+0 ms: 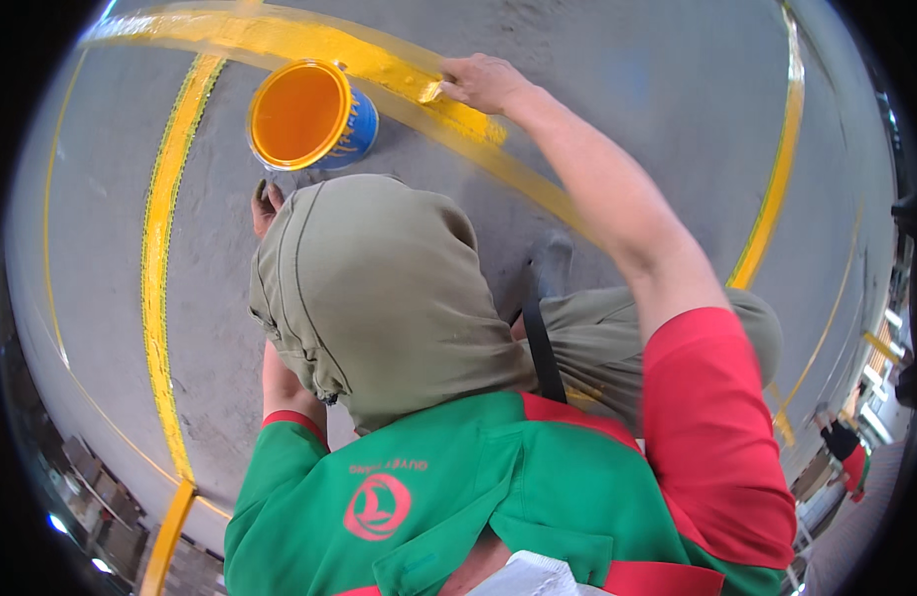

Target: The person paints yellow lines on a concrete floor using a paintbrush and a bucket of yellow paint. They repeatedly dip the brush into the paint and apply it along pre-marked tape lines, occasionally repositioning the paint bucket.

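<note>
My right hand (486, 81) reaches forward and grips a paintbrush (430, 91) whose tip rests on a wet yellow painted line (329, 45) on the grey concrete floor. A blue paint can (309, 114) full of yellow-orange paint stands just left of the brush. My left hand (266, 204) rests on the floor below the can, mostly hidden behind my bent knee in olive trousers (379, 288); its fingers cannot be made out clearly.
More yellow lines run over the floor: one down the left (160, 258), one down the right (776, 169). A yellow post (170, 536) stands at lower left. Another person in red stands far right (844, 459).
</note>
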`<state>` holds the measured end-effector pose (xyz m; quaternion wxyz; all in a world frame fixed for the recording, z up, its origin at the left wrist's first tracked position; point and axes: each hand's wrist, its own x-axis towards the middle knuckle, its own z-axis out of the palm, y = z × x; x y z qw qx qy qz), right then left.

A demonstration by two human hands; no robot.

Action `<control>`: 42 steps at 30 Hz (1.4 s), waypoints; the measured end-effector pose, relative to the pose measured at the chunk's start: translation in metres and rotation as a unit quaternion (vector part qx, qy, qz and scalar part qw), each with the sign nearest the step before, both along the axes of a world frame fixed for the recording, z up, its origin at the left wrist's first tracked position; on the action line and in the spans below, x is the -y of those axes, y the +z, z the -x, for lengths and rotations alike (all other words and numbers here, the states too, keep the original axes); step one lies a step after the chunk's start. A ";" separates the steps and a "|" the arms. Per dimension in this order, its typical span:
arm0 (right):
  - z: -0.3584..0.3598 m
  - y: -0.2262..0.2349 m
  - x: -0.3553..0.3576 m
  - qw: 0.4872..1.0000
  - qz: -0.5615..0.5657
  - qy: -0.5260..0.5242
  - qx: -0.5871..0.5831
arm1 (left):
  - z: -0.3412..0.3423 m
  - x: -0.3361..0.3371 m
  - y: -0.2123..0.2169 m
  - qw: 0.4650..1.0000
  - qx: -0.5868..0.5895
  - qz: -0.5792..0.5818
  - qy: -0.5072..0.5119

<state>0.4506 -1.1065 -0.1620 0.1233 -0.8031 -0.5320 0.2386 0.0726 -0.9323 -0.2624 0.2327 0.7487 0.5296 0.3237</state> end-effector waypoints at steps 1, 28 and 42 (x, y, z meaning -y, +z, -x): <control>0.000 -0.010 0.020 1.000 0.007 0.006 -0.005 | -0.006 0.012 0.004 0.999 0.013 0.022 -0.026; 0.061 0.219 -0.037 0.957 -0.231 -0.017 -0.175 | -0.032 -0.050 0.071 0.790 0.319 0.523 -0.016; 0.125 0.055 -0.155 0.951 0.095 0.273 0.108 | -0.047 -0.011 0.082 0.763 0.347 0.544 -0.039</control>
